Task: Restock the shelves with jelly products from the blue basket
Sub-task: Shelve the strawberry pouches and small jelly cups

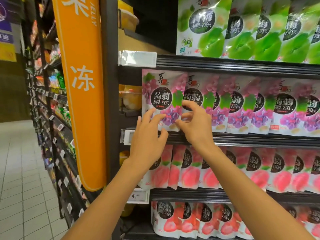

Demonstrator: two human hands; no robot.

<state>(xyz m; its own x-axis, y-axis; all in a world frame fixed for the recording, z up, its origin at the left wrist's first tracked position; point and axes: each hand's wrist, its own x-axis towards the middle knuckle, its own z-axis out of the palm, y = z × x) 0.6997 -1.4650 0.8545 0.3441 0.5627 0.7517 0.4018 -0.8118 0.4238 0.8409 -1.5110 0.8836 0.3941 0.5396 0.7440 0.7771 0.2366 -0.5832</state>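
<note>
Grape pouch (160, 101) is best squared upright between left hand (149, 135), splayed on it, and right hand (195, 125), curled, grip unclear.

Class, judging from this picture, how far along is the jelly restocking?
Done: the green row, peach row and strawberry row look stocked. In hand: the left hand touches and the right hand pinches the leftmost grape pouch. Left: unknown; the blue basket is not in view.
</note>
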